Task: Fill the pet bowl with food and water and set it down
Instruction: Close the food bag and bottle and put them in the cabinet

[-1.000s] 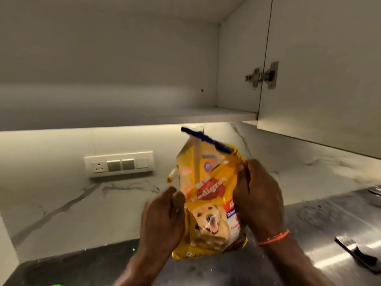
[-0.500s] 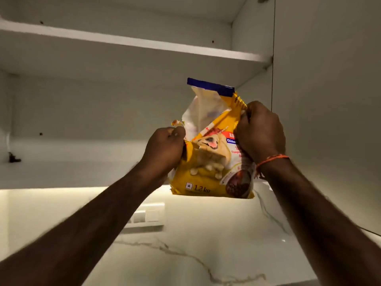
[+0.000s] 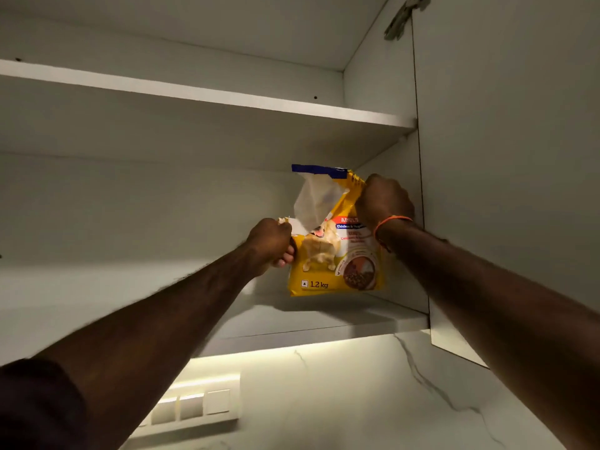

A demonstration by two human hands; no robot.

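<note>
A: Both hands on the food bag (image 3: 337, 254) rn. Left hand (image 3: 271, 245) grip curled round the bag's left edge, fingers wrapped under. Right hand (image 3: 384, 199) grip fisted on the upper right corner, by the blue top strip.

B: Where's the bag exactly?

A: Up in the open wall cabinet, right end, between the lower shelf (image 3: 324, 316) and the upper shelf (image 3: 207, 92). Upright, front w/ dog pic + "1.2 kg" facing me. Bottom edge low over the lower shelf. Can't tell if it's touching or just above.

B: Bag shut?

A: Top's torn open on the left side, pale inner lining showing below the blue strip.

B: Anything else in view?

A: Orange band (image 3: 391, 220) on the right wrist. Cabinet door (image 3: 506, 157) swung open at right, hinge at top. Below the cabinet, lit marble wall w/ a white switch plate (image 3: 191, 407) near left. Dark sleeve on my left arm at the near-left corner. Pet bowl isn't something I can point to from here.
</note>
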